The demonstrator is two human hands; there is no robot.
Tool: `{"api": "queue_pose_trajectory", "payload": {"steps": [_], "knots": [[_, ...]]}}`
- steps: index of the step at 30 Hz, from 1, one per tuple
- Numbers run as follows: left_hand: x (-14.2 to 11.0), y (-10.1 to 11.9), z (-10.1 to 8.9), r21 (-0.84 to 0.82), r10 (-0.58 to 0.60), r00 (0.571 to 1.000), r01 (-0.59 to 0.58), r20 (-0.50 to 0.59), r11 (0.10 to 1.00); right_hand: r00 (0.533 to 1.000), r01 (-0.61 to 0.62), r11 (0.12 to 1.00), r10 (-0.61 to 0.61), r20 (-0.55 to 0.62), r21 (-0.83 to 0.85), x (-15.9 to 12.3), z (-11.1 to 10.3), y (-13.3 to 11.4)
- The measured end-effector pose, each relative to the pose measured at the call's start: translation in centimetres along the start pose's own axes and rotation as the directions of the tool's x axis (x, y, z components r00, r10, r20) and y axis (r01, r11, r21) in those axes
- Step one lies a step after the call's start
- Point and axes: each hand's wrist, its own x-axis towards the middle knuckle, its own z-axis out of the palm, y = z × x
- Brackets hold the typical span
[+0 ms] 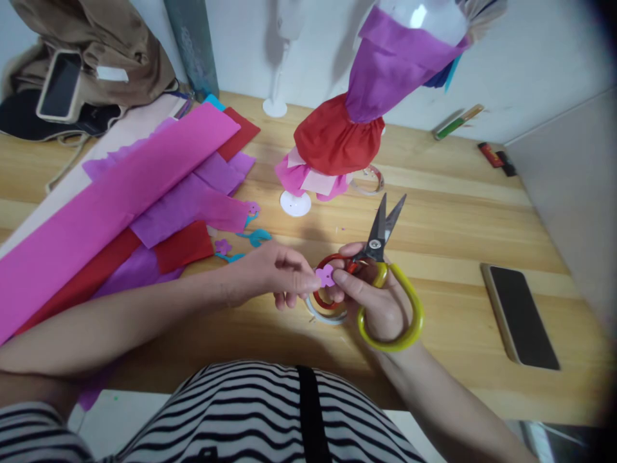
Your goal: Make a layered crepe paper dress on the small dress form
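My left hand [292,273] pinches the left edge of a small pink paper flower [326,276] with a dark spot at its centre. My right hand [373,296] touches the flower's right edge with its thumb. Hooked on the same hand are scissors [376,241], one handle yellow and one red, their blades partly apart and pointing away from me. Below the hands a pale ring-shaped roll [328,316] lies on the table, partly hidden. Left of my left hand are a purple flower cutout [223,247] and a blue leaf cutout [259,237].
A doll-like form in a purple and red crepe paper dress [337,138] stands ahead on a white base [295,204]. Pink, purple and red paper sheets [116,199] cover the left side. A phone [523,316] lies at right. A brown bag [110,51] sits at back left.
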Motion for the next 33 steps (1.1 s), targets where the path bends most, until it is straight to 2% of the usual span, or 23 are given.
{"api": "queue_pose_trajectory", "payload": {"steps": [3, 7, 12, 18, 25, 29, 31, 33], "knots": [[0.2, -0.3, 0.3, 0.075, 0.004, 0.999, 0.0, -0.05, 0.997, 1.0, -0.003, 0.996, 0.005, -0.015, 0.094, -0.1, 0.1, 0.6], [0.2, -0.4, 0.6, 0.072, 0.028, 0.992, -0.019, -0.121, 0.997, 1.0, -0.002, 0.997, 0.001, 0.012, 0.08, -0.3, 0.1, 0.9], [0.1, -0.2, 0.6, 0.049, 0.008, 0.993, -0.002, -0.117, 0.999, 0.998, 0.007, 1.0, -0.008, 0.062, 0.017, -0.4, 0.2, 0.1], [0.1, 0.0, 0.4, 0.133, -0.022, 0.992, 0.039, -0.126, 0.99, 0.999, -0.038, 0.999, 0.038, 0.03, 0.013, -0.3, 0.7, -0.2], [-0.2, 0.2, 0.5, 0.108, 0.002, 0.997, 0.007, -0.079, 0.994, 0.999, 0.024, 0.999, -0.022, -0.032, 0.038, -0.2, 0.9, 0.0], [0.0, -0.4, 1.3, 0.207, 0.053, 0.977, -0.01, -0.205, 0.978, 1.0, 0.0, 0.999, 0.001, -0.029, 0.041, -0.4, 1.0, 0.3], [0.1, -0.4, 1.5, 0.211, 0.061, 0.961, -0.003, -0.268, 0.977, 0.999, 0.023, 0.997, -0.025, 0.031, 0.068, -0.6, 0.9, 0.7], [0.0, -0.2, 1.6, 0.165, 0.042, 0.958, 0.006, -0.285, 0.986, 0.991, 0.055, 0.994, -0.066, 0.115, 0.098, -0.8, 0.8, 1.0]]}}
